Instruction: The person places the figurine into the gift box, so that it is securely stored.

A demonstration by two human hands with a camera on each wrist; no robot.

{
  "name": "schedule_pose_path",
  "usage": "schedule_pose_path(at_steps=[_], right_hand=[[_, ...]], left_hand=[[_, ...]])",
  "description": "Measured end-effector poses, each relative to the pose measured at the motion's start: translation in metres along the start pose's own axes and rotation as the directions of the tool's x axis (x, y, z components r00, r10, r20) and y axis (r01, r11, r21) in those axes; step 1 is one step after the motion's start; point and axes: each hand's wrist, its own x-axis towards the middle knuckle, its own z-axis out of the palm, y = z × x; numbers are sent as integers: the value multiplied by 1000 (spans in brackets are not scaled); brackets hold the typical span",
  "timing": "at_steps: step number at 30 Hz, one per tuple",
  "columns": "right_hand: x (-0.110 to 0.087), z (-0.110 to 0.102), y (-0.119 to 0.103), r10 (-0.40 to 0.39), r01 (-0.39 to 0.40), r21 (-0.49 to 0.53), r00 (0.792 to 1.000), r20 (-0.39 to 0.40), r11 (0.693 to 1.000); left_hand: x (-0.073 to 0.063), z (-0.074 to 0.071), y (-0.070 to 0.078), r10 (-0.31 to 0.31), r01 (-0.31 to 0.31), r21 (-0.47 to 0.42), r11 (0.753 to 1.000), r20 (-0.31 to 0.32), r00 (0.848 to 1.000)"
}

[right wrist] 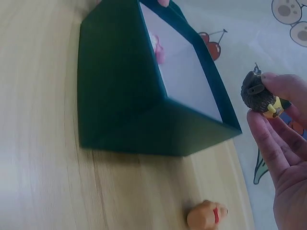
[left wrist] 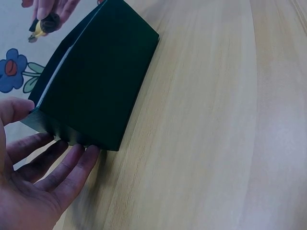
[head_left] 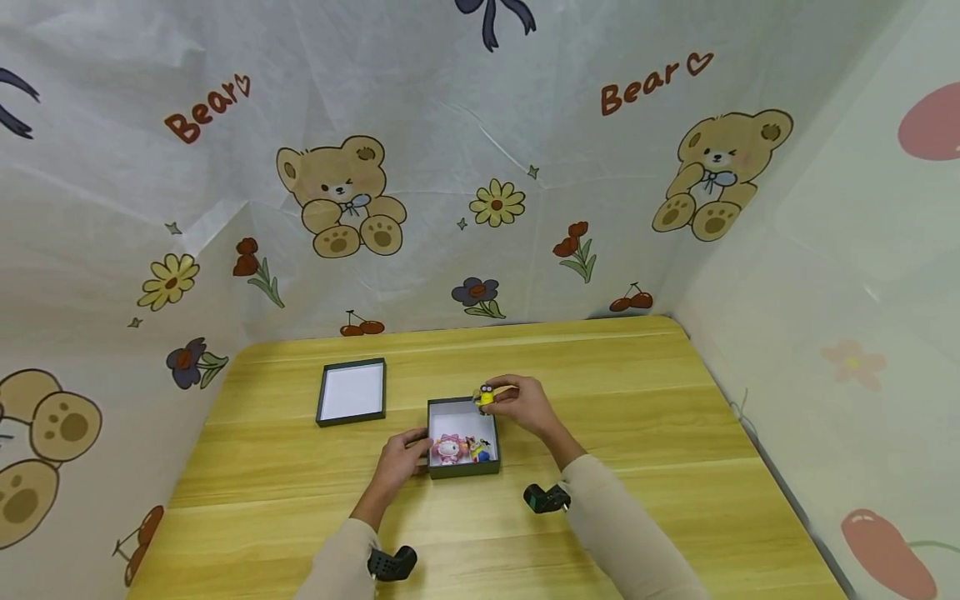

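My right hand [head_left: 525,406] pinches a small yellow figurine [head_left: 486,396] over the back right corner of a dark green box [head_left: 464,471]. In the right wrist view the figurine [right wrist: 259,93] shows a dark grey, textured back and a small metal loop on top, caught between thumb and fingers. My left hand [head_left: 402,461] grips the box's left side. The left wrist view has that thumb at the rim and the other fingers against the outer wall. Inside the white-lined box lie a pink figurine [head_left: 450,448] with a bow and a smaller multicoloured figurine [head_left: 478,451].
A shallow box lid [head_left: 351,392], white inside with dark edges, lies behind and left of the box. An orange-brown toy [right wrist: 205,216] lies on the wooden table [head_left: 645,400] beside the box in the right wrist view. A printed curtain [head_left: 435,108] hangs behind the table.
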Motion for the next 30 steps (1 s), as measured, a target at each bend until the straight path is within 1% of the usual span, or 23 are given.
schedule_pose_path(at_steps=[9,11,14,15,18,21,26,30], right_hand=[[3,14,-5,15,-15,3,999,29,1000],[3,15,-5,8,-8,6,999,41,1000],[-2,15,-16,3,-3,2,998,67,1000],[-2,15,-16,1,-1,-5,998,70,1000],[-1,17,-14,0,4,-42,997,83,999],[5,19,-1,-7,14,-79,996,92,997],[6,19,0,-36,56,-154,991,127,986],[7,20,-2,-32,62,-208,989,145,976]], left_hand=[[0,0,-1,0,0,11,1000,4,1000],[0,0,0,1,-1,11,1000,1,1000],[0,0,-1,4,-4,10,1000,-1,1000],[0,0,-1,2,-2,9,1000,-2,1000],[1,0,-1,7,-7,8,1000,0,1000],[1,-1,-1,14,-14,11,1000,2,1000],[1,-1,-1,7,-7,6,1000,0,1000],[1,-1,-1,2,-2,6,1000,4,1000]])
